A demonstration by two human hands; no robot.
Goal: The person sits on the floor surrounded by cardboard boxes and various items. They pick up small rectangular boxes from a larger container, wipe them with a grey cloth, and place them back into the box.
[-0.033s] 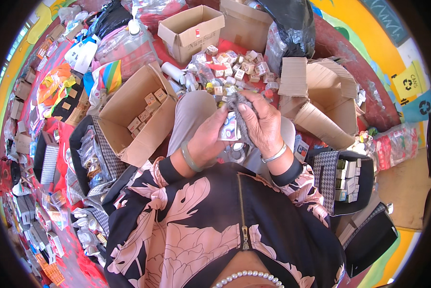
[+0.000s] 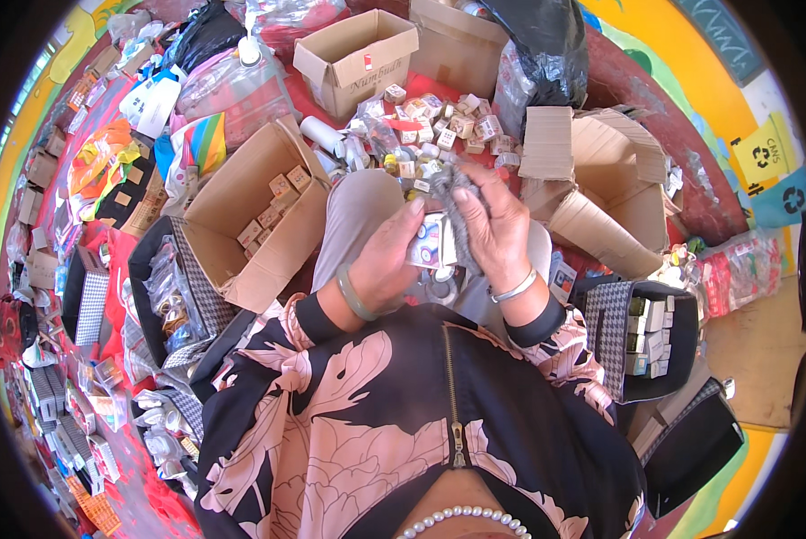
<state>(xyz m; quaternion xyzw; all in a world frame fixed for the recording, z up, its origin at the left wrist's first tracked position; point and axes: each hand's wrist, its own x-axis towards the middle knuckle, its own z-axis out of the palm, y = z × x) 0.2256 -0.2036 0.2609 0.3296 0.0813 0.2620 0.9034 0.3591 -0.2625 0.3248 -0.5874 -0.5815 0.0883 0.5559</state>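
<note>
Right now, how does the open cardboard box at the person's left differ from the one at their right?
The left cardboard box holds several small cartons, and its walls stand square. The right cardboard box looks nearly empty, its flaps splayed and one side collapsed. Both are brown, open, and lie on the cluttered floor.

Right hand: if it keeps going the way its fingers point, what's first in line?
The right hand holds a grey cloth, fingers pointing up and away from the body. Next beyond them is probably the pile of small boxes on the floor ahead; depth is unclear.
</note>
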